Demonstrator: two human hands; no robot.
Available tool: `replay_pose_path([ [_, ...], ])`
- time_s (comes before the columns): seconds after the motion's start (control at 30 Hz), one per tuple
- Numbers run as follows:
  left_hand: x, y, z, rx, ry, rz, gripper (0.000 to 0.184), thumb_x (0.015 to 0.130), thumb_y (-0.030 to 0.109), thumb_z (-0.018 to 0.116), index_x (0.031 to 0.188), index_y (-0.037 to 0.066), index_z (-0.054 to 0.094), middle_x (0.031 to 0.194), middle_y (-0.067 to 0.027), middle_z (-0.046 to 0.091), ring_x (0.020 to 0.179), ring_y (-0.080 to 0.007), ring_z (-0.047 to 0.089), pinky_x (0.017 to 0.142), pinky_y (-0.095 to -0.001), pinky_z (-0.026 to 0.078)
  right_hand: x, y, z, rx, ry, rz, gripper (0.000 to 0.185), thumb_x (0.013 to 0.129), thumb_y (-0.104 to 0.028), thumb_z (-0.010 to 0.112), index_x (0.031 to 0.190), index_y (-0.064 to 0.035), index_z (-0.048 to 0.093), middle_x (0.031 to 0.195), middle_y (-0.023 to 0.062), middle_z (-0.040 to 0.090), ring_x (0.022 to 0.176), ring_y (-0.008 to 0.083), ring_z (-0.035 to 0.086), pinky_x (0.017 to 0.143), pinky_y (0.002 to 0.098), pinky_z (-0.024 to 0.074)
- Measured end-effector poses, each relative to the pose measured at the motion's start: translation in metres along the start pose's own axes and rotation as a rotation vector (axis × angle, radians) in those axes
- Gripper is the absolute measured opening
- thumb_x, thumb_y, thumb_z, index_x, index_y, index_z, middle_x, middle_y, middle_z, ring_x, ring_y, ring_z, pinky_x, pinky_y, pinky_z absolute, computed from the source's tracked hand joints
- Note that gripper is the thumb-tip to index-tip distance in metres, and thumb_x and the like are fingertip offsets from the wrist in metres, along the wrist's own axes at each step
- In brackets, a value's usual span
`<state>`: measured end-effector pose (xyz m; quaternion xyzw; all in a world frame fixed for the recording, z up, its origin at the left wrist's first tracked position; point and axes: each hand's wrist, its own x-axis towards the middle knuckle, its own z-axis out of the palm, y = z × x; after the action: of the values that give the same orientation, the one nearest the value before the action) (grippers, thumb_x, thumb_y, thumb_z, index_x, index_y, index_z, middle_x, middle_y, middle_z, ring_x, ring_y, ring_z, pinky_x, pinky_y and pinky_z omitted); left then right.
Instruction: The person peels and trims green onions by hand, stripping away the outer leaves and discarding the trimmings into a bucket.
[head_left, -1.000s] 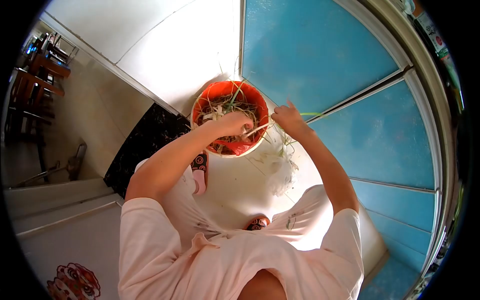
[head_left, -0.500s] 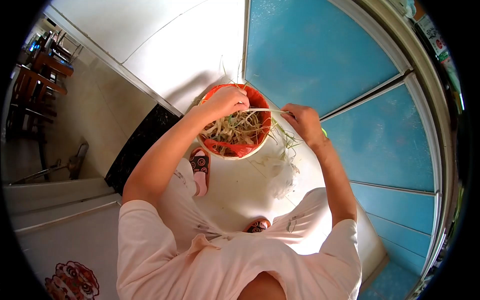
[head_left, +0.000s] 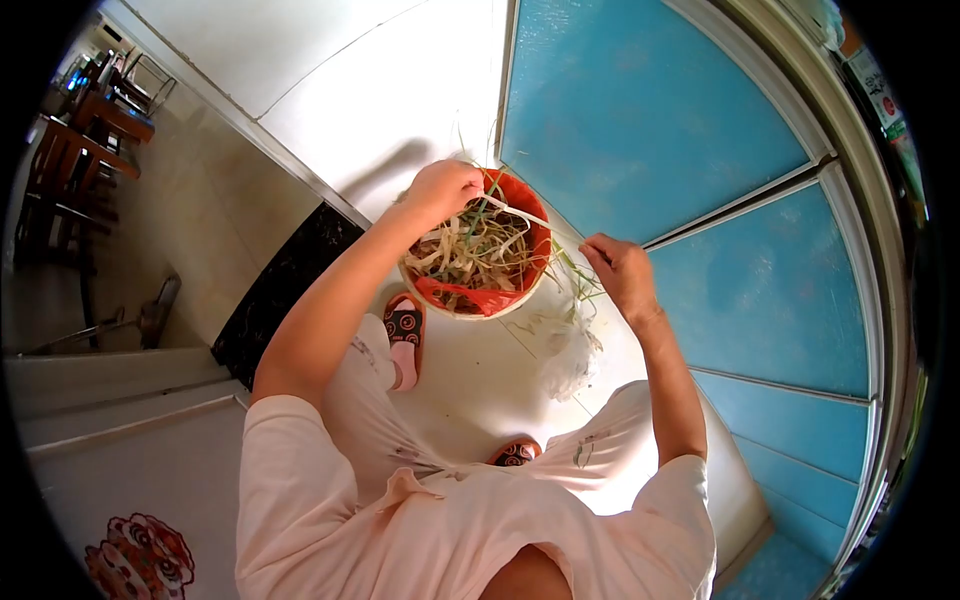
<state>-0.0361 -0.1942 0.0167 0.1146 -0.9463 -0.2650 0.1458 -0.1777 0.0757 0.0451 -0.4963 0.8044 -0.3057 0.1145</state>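
A pale, thin stalk (head_left: 520,212) stretches between my two hands across the bin. My left hand (head_left: 447,190) is closed on its left end, over the upper left rim. My right hand (head_left: 622,272) is closed at its other end, right of the bin. The round bin (head_left: 483,317), lined with a red bag (head_left: 528,203), holds dry plant scraps (head_left: 475,250) and a few green blades. Beyond the bin's right side, green stalks (head_left: 577,268) lie above a clear plastic bag (head_left: 568,365) on the floor.
Blue cabinet doors (head_left: 650,110) rise at the right. A white panel (head_left: 370,70) stands behind the bin. My slippered foot (head_left: 404,330) is below the bin's left side, the other slipper (head_left: 517,453) lower down. Wooden chairs (head_left: 75,165) stand far left.
My left hand has risen out of the bin to its upper left rim. My right hand has moved right and down, and the pale stalk now spans the bin between them.
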Motion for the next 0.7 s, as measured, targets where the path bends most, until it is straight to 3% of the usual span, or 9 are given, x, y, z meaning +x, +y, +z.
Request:
replay_pose_path([
  [0.17,0.000,0.046,0.006,0.007,0.282,-0.007,0.013,0.077,0.016,0.067,0.071,0.005,0.062,0.067,-0.0072,0.060,0.067,-0.0254,0.059,0.061,-0.0357,0.045,-0.001,0.014,0.026,0.000,0.111,0.071,0.014,0.085,-0.017,0.059,0.084,-0.0036,0.063,0.066,0.0139,0.059,0.054,0.0266,0.054,0.054,0.0321,0.0434],
  [0.2,-0.003,0.045,0.009,-0.024,0.156,-0.035,0.017,0.077,0.023,0.068,0.075,0.006,0.065,0.070,-0.0093,0.061,0.066,-0.0279,0.059,0.060,-0.0377,0.047,-0.001,0.011,0.030,0.006,0.110,0.092,0.015,0.085,-0.018,0.059,0.084,-0.0033,0.063,0.066,0.0142,0.059,0.054,0.0268,0.054,0.054,0.0322,0.0436],
  [0.3,-0.009,0.050,0.029,-0.066,-0.145,-0.288,0.024,0.076,0.026,0.070,0.073,0.003,0.066,0.064,-0.0096,0.061,0.060,-0.0235,0.060,0.056,-0.0332,0.045,-0.002,-0.001,0.035,0.064,0.122,0.101,0.014,0.084,-0.020,0.059,0.079,-0.0071,0.062,0.065,0.0157,0.059,0.060,0.0355,0.056,0.053,0.0404,0.0436],
  [0.33,-0.012,0.051,0.033,-0.082,-0.082,-0.263,0.028,0.076,0.029,0.069,0.073,0.001,0.067,0.063,-0.0104,0.062,0.059,-0.0227,0.060,0.055,-0.0328,0.045,-0.002,-0.004,0.036,0.071,0.107,0.111,0.014,0.084,-0.020,0.059,0.079,-0.0068,0.062,0.065,0.0157,0.058,0.059,0.0354,0.056,0.053,0.0402,0.0436],
  [0.43,-0.011,0.043,0.040,-0.432,-0.207,-0.440,0.026,0.076,0.026,0.068,0.073,0.000,0.067,0.063,-0.0097,0.062,0.059,-0.0213,0.060,0.055,-0.0332,0.045,-0.004,-0.007,0.037,0.101,0.091,0.121,0.014,0.084,-0.019,0.059,0.080,-0.0059,0.062,0.064,0.0158,0.058,0.058,0.0348,0.055,0.053,0.0395,0.0434],
  [0.53,-0.014,0.029,0.042,-0.461,-0.181,-0.472,0.018,0.075,0.022,0.065,0.070,0.004,0.067,0.063,-0.0102,0.061,0.063,-0.0263,0.060,0.056,-0.0362,0.047,-0.006,0.003,0.038,0.148,0.126,0.107,0.015,0.084,-0.019,0.060,0.081,-0.0051,0.063,0.064,0.0157,0.058,0.058,0.0339,0.055,0.053,0.0387,0.0432],
  [0.67,-0.015,0.004,0.036,0.126,0.009,-0.175,0.011,0.074,0.015,0.062,0.067,0.007,0.066,0.066,-0.0111,0.062,0.063,-0.0269,0.061,0.058,-0.0382,0.047,-0.010,0.013,0.026,0.137,0.088,0.132,0.016,0.084,-0.020,0.060,0.081,-0.0046,0.063,0.065,0.0156,0.058,0.058,0.0332,0.055,0.053,0.0379,0.0429],
  [0.7,-0.014,0.007,0.032,0.171,-0.066,-0.192,0.010,0.074,0.015,0.062,0.071,0.007,0.066,0.069,-0.0108,0.063,0.066,-0.0271,0.061,0.060,-0.0385,0.047,-0.012,0.013,0.024,0.113,0.058,0.140,0.016,0.083,-0.020,0.060,0.081,-0.0045,0.063,0.065,0.0156,0.058,0.058,0.0330,0.055,0.053,0.0377,0.0429],
])
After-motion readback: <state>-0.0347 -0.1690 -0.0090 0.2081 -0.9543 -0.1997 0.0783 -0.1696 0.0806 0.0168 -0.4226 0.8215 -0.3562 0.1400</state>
